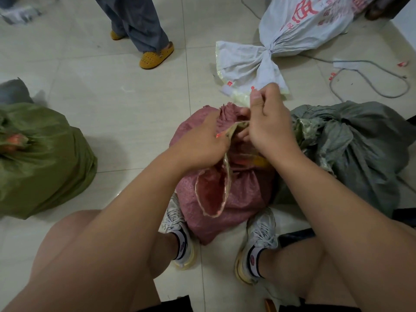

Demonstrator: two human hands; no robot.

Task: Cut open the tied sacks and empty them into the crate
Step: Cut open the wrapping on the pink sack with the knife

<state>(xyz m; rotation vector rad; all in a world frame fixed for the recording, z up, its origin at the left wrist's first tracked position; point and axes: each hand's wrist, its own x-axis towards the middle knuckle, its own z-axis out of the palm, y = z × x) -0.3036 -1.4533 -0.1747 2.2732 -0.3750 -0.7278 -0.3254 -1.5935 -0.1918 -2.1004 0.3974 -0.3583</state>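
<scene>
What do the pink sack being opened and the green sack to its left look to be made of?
Pink sack: likely woven plastic, matte; a fine grid texture shows and its mouth edge is frayed. Green sack: probably thin woven or sheet plastic, with a slight sheen on smooth folds.

The sack (227, 194) between the feet is dusty pink-red with a paler tan hem, flanked by an olive-green sack (42, 163) showing an orange-red patch near its neck and a dull grey-green sack (360, 154). Farther off lies a pale blue-white sack (292, 32) printed with red characters (its liner is yellowish-cream). The floor (112, 97) is off-white tile; the sneakers (177, 224) are white and grey with yellowed soles, and another person's clogs (155, 56) are mustard yellow under grey trousers (137, 23).
</scene>
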